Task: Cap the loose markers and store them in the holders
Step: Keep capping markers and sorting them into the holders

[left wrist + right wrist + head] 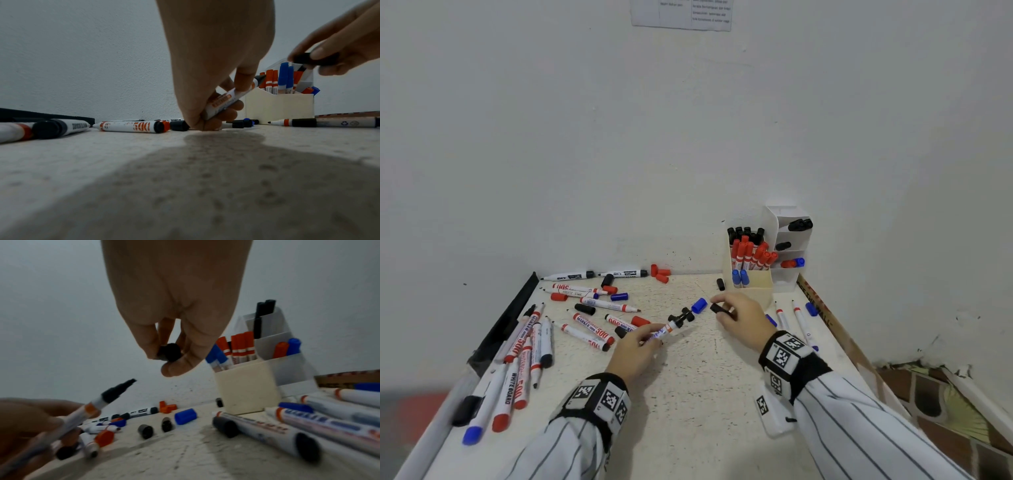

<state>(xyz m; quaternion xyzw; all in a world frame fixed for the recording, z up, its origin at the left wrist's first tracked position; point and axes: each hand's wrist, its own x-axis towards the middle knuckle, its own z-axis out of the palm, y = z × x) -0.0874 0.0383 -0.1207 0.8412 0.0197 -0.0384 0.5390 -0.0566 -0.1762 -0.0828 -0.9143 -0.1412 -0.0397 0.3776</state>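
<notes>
My left hand (635, 353) grips an uncapped black-tipped marker (666, 329) (228, 100) (98, 404), its tip raised and pointing right toward the other hand. My right hand (743, 320) pinches a black cap (719, 309) (308, 59) (169, 352) between thumb and fingers, a short gap from the marker's tip. The cream holder (758, 287) and the white tiered holder (789, 270) stand at the back right with red, black and blue markers in them. Loose markers (589, 330) and caps lie across the table's left half.
A blue cap (699, 305) and two black caps (681, 315) lie between my hands. More markers (801, 322) lie right of my right hand. The wall runs close behind the table (688, 394). A black strip (506, 322) lines the left edge.
</notes>
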